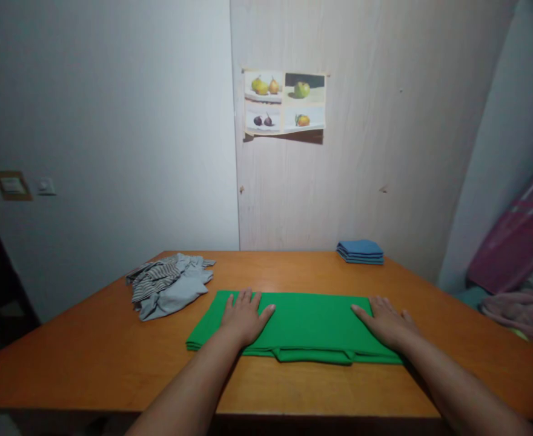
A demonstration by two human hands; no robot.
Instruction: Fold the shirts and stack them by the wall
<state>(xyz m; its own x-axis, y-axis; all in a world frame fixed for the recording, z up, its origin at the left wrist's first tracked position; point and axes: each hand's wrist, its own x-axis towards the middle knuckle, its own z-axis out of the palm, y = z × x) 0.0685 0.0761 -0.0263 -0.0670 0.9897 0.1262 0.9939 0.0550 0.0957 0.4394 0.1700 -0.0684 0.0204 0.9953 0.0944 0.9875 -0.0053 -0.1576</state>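
Note:
A green cloth (312,321), folded into a wide layered rectangle, lies flat near the front of the wooden table. Along its front edge, a short folded section sticks out in the middle. My left hand (244,318) rests palm down on the cloth's left part, fingers stretched out and thumb pointing right. On the right end, my right hand (389,321) lies flat with its fingers spread, covering part of that edge. Neither hand grips the fabric.
A crumpled heap of grey and striped clothing (173,284) lies at the table's (112,357) left. A neatly folded blue cloth stack (360,252) sits at the back right. Beyond the right edge are a pink item (512,242) and loose fabrics (521,312). Walls stand behind.

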